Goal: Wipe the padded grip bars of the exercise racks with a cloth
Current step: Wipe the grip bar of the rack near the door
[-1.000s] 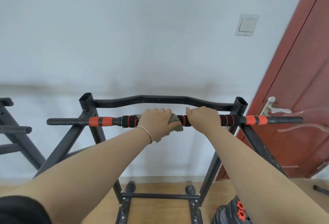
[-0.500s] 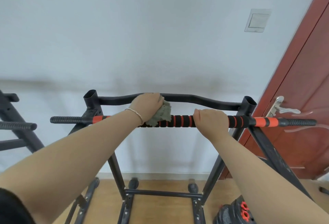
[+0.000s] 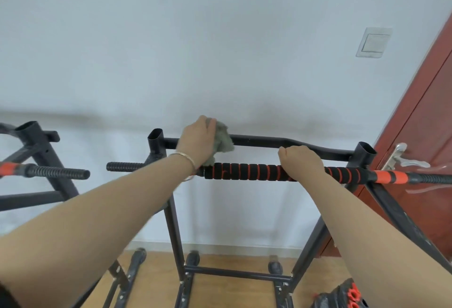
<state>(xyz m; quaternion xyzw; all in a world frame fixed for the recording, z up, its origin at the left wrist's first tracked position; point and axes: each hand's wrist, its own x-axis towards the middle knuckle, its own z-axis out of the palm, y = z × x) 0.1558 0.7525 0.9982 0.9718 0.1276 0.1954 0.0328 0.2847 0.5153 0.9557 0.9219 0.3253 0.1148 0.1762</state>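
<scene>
A black exercise rack stands against the wall, with a padded grip bar (image 3: 244,172) in black foam with orange rings running across its front. Behind it lies a bare black crossbar (image 3: 269,142). My left hand (image 3: 198,140) grips a bunched grey cloth (image 3: 222,140) and holds it up at the left part of the rear crossbar, above the padded bar's left end. My right hand (image 3: 302,163) is curled over the padded bar right of its middle.
A second black rack (image 3: 41,161) with its own ribbed grip stands at the left. A red-brown door (image 3: 420,136) with a metal handle is at the right, a wall switch (image 3: 374,42) above. Weight plates (image 3: 342,295) lie on the wooden floor at lower right.
My left hand lifted the cloth off the padded bar and carried it up to the rear crossbar. The right hand kept its hold on the padded bar. The view shifted left.
</scene>
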